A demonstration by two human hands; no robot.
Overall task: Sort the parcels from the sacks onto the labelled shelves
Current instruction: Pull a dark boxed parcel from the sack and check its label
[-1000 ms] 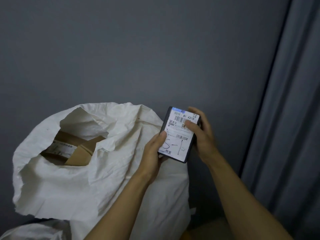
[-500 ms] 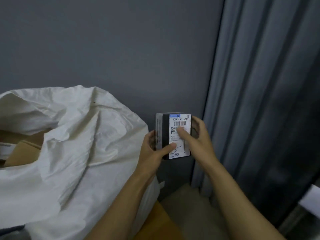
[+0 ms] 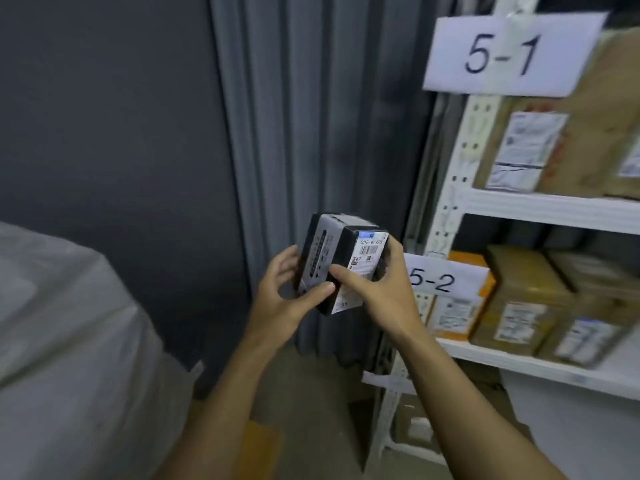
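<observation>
My left hand (image 3: 287,301) curls round the left side of the small black parcel (image 3: 370,249). My right hand (image 3: 382,294) wraps its labelled face, thumb across it. Right of both hands stand the shelves (image 3: 540,206), with tags 5-1 (image 3: 502,53) and 5-2 (image 3: 433,280), holding cardboard boxes (image 3: 519,299). The white sack (image 3: 69,341) sits left of my left hand.

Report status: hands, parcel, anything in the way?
Left hand and right hand grip the black parcel. Not shelved yet. 5-1 sign and 5-2 sign at right; cartons crowd the lower shelf.
</observation>
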